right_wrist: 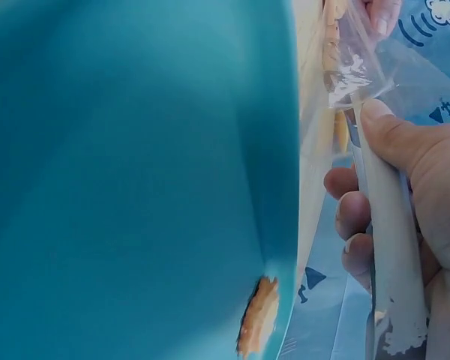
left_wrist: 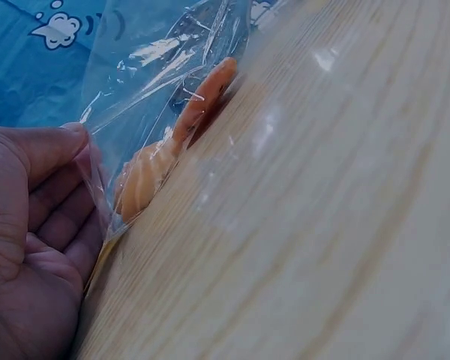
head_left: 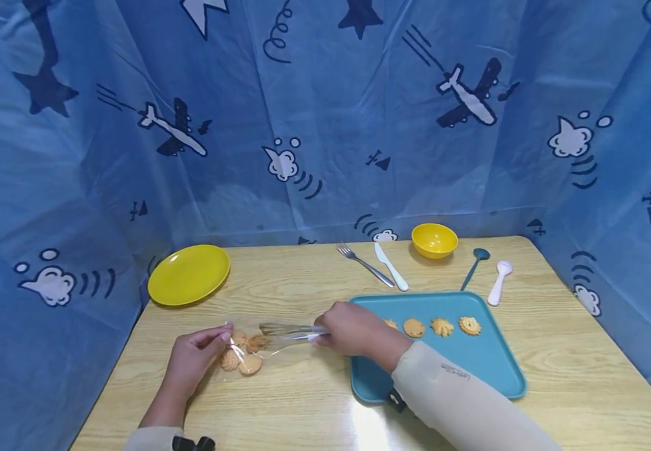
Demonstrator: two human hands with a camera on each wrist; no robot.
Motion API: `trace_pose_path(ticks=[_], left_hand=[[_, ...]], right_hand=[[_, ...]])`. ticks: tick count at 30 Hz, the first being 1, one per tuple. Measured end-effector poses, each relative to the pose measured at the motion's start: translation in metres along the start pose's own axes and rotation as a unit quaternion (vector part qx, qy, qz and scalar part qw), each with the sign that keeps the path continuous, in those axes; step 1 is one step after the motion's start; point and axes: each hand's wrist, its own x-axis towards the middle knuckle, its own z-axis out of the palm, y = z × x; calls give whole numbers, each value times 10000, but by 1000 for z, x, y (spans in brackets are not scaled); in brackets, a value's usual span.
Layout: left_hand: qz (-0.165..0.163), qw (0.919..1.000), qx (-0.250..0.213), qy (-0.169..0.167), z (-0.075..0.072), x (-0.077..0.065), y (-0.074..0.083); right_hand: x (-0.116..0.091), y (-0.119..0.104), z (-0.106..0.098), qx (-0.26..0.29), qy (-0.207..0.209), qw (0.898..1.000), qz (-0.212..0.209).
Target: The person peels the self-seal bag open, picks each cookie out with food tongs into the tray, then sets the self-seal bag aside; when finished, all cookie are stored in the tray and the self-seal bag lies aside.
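- On the left half of the pale wood-grain table [head_left: 297,269], a crinkly clear plastic bag [left_wrist: 161,82] can be seen with a few golden-brown cookies [head_left: 250,365] inside, bunched toward its left end.
- The bag's edge is pinched by the left hand [head_left: 190,363], thumb and forefinger brought together on the film.
- A pair of pale silvery tongs [right_wrist: 394,247] is gripped by the right hand [head_left: 350,329], thumb pressed on one side, fingers wrapped round the other.
- The far ends of the tongs are poked into the bag, right up by the cookies. Whether one is actually nipped between them can't be told, what with the glare.
- Just to the right, a flat teal rectangular tray [head_left: 443,369] is partly covered by that arm's beige sleeve [head_left: 449,391]. Four golden-brown biscuits [head_left: 442,327] are lined up on it, the leftmost partly hidden by the hand.
- Behind the tray, a silver metal fork [head_left: 366,262], a pale knife [head_left: 391,267], a small round yellow bowl [head_left: 435,241], a dark teal spoon [head_left: 472,269] and a pale pink spoon [head_left: 500,282] are strung out left to right.
- The back left corner is taken up by a round yellow plate [head_left: 190,275].
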Motion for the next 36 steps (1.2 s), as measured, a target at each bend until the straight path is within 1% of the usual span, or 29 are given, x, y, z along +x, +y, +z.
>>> trace_pose_path(ticks=[6, 12, 16, 22, 26, 30, 36], left_hand=[[44, 9999, 85, -47, 0, -1, 2], [155, 9999, -8, -30, -1, -1, -2], [216, 9998, -11, -33, -1, -1, -2], [138, 9999, 11, -82, 0, 0, 0], [89, 9999, 12, -133, 1, 1, 2], [119, 9998, 9, -149, 0, 1, 2], [92, 9997, 194, -120, 1, 1, 0]], right_hand=[[-5, 4, -2, 16, -94, 9999, 83], [0, 0, -1, -5, -116, 9998, 141], [4, -5, -2, -45, -118, 9999, 109], [4, -7, -3, -161, -37, 9998, 74], [-1, -5, -7, -36, 28, 10000, 61], [-7, -4, -12, 34, 68, 9999, 92], [-4, -8, -16, -90, -123, 9997, 194]])
